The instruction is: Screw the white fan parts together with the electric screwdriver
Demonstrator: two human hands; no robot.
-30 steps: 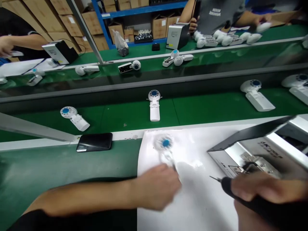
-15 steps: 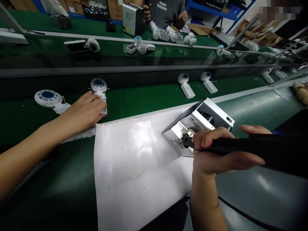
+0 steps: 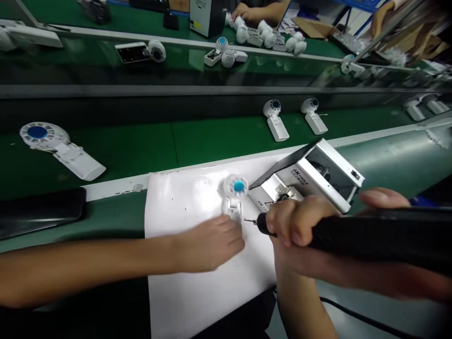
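Observation:
My left hand [image 3: 217, 242] is closed on the handle of a small white handheld fan [image 3: 233, 190] over the white sheet [image 3: 183, 292]. The fan's round head with a blue centre points away from me, and my fingers hide much of its handle. My right hand [image 3: 300, 226] grips a black electric screwdriver [image 3: 374, 233]. Its thin bit [image 3: 250, 221] points left, close beside the fan's handle. Just behind my right hand stands a silver and black screw feeder [image 3: 314, 174] marked "6K TOOLS".
Other fans [image 3: 277, 122] lie along the green conveyor belt [image 3: 212, 141], one [image 3: 70, 150] at the left. A black phone-like slab [image 3: 42, 212] rests at the left edge. Across the line are more fans, another metal box [image 3: 206, 19] and a co-worker's hand [image 3: 243, 12]. A cable [image 3: 367, 320] runs at lower right.
My left hand has brought the fan from the belt to the white sheet. My right hand has drawn the screwdriver away from the screw feeder, and its bit now shows near the fan.

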